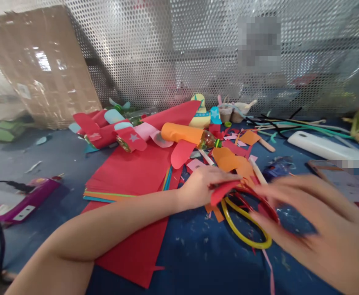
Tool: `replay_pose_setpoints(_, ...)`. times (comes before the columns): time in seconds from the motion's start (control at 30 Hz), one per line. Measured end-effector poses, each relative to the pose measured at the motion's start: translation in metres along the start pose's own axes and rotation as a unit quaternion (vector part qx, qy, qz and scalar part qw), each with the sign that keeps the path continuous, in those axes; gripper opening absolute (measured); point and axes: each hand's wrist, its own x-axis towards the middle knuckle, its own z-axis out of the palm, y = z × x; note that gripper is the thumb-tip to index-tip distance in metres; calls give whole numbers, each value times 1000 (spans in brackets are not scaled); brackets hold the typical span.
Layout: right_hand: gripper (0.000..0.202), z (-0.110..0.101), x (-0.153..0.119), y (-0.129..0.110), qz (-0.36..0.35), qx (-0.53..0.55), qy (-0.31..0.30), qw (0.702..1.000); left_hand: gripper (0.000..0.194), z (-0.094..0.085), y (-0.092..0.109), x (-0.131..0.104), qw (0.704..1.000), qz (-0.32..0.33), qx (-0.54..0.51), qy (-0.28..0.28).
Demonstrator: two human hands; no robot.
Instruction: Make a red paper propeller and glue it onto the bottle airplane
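My left hand (202, 186) has its fingers closed on a small red paper piece (224, 191), right of a stack of red paper (130, 168). My right hand (305, 213) is blurred, its fingers apart, reaching over scissors with yellow and red handles (247, 237). The scissors' blades are hidden, and whether the right fingers touch the handles is unclear. Orange paper scraps (225, 159) lie just beyond my left hand. An orange-wrapped bottle (182, 133) with red paper wings lies behind the stack.
A purple power strip (28, 203) with a black cable is at the left. Cardboard (44, 69) leans on the perforated metal panel (136, 53). To the right are a white glue gun (323, 145), a phone (335, 176) and thin coloured strips. Red paper planes (102, 133) lie at the back.
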Motion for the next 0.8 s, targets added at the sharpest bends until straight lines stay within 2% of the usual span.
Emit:
replay_pose_setpoints(0.1, 26, 14, 28, 11, -28, -4, -16, 999, 23, 0, 3, -4, 993, 104, 63, -4)
replay_pose_setpoints(0.13, 17, 18, 32, 13, -23, 27, -27, 999, 25, 0, 3, -4, 989, 127, 78, -5)
replay_pose_setpoints(0.2, 19, 25, 31, 16, -24, 63, -30, 997, 27, 1, 4, -5, 984, 152, 93, -12)
replay_pose_setpoints(0.3, 18, 28, 23, 15, -14, 73, 0, 997, 29, 0, 6, -5, 985, 146, 95, -19)
replay_pose_setpoints(0.4, 13, 26, 19, 14, -13, 75, 27, 997, 27, -1, 7, -4, 990, 120, 80, 3)
replay_pose_setpoints(0.47, 14, 24, 19, 15, -13, 80, 25, 996, 22, -3, 7, -3, 990, 127, 66, 5)
replay_pose_setpoints(0.63, 18, 23, 22, 15, 32, 121, 4, 992, 19, -7, 11, -2, 984, 155, 76, -37)
replay_pose_setpoints(0.8, 14, 22, 23, 12, 3, 147, 20, 989, 21, -8, 13, 0, 982, 145, 116, -46)
